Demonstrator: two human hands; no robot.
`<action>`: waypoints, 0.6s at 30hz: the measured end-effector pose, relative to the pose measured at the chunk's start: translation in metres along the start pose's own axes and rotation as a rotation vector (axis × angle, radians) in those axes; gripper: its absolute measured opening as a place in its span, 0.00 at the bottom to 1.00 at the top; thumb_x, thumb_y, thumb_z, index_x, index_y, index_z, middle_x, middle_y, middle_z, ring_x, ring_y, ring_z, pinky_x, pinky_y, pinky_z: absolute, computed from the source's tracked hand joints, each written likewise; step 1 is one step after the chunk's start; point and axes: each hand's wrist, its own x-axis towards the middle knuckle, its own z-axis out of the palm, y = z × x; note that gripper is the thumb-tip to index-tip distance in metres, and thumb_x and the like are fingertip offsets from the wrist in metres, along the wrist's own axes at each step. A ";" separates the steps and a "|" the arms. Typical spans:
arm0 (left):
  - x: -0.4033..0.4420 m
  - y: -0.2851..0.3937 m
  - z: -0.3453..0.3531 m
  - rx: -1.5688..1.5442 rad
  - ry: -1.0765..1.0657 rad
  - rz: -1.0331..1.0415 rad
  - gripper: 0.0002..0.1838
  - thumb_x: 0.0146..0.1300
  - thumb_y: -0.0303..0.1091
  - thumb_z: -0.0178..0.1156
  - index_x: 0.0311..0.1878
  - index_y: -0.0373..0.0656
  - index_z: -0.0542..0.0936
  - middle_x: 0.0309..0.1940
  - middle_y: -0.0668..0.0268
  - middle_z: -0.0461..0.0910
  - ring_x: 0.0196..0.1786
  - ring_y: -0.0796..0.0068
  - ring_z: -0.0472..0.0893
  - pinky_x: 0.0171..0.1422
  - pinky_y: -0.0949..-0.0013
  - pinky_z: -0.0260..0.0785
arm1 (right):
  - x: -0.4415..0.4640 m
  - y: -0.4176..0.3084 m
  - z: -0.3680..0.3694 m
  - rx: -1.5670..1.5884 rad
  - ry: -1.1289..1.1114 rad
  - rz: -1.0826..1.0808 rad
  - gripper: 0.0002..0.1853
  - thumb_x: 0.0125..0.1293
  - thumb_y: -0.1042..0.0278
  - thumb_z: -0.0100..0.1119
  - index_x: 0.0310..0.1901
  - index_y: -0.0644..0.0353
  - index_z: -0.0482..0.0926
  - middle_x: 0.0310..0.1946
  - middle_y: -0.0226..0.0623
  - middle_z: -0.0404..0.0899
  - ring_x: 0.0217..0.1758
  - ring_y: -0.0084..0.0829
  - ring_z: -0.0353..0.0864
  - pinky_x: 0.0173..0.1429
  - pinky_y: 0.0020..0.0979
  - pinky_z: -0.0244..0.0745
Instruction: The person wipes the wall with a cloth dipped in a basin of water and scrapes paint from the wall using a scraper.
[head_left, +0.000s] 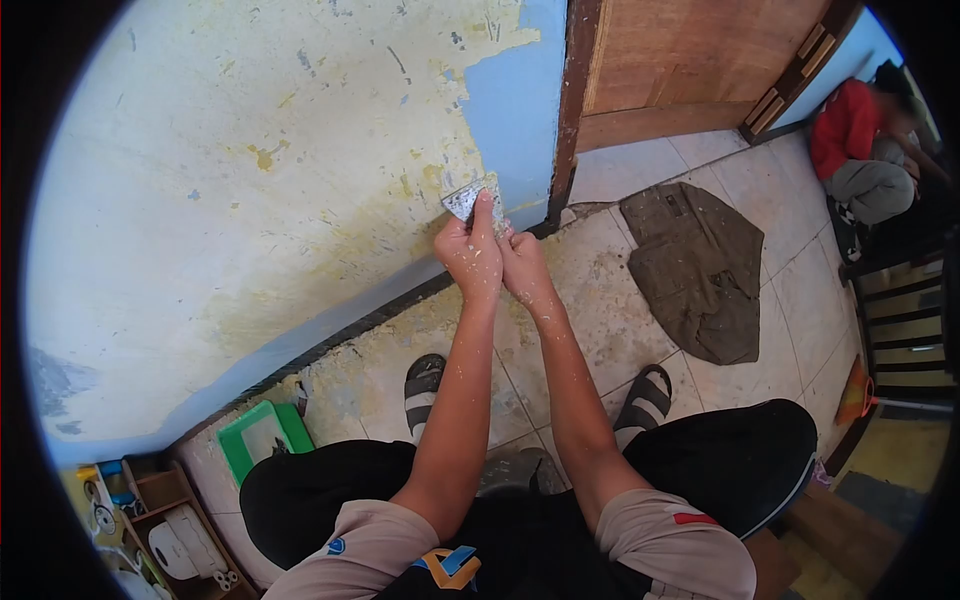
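Observation:
Both of my hands are closed on a scraper with a flat, paint-flecked metal blade. Its blade lies against the wall, close to the border between the pale scraped surface and the remaining blue paint. My left hand has its thumb stretched up along the blade. Just to its right, my right hand is wrapped below the blade; the handle is hidden by the fingers. Small paint flakes stick to both hands and forearms.
A brown cloth garment lies on the tiled floor, with paint flakes scattered along the wall's foot. A green tray and a wooden shelf stand lower left. A wooden door is ahead. Another person crouches far right, near a dark railing.

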 end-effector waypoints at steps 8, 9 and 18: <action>0.005 0.033 0.009 -0.005 0.011 0.035 0.16 0.68 0.37 0.68 0.31 0.33 0.85 0.22 0.71 0.79 0.23 0.86 0.71 0.26 0.74 0.65 | 0.005 -0.024 0.004 -0.024 0.056 -0.066 0.31 0.73 0.52 0.57 0.20 0.76 0.72 0.11 0.46 0.69 0.16 0.27 0.68 0.25 0.41 0.66; 0.007 0.046 0.011 0.073 0.012 0.114 0.16 0.68 0.37 0.69 0.30 0.33 0.84 0.22 0.72 0.79 0.22 0.87 0.70 0.25 0.75 0.64 | 0.005 -0.042 0.003 0.040 0.059 -0.097 0.32 0.73 0.52 0.57 0.20 0.76 0.72 0.11 0.46 0.69 0.16 0.27 0.68 0.25 0.41 0.66; 0.007 0.068 0.010 0.006 -0.011 0.057 0.16 0.68 0.38 0.69 0.35 0.30 0.86 0.23 0.70 0.82 0.26 0.87 0.74 0.31 0.74 0.69 | -0.006 -0.075 0.001 -0.079 0.114 -0.136 0.33 0.72 0.49 0.58 0.22 0.78 0.73 0.13 0.57 0.70 0.16 0.38 0.73 0.28 0.46 0.68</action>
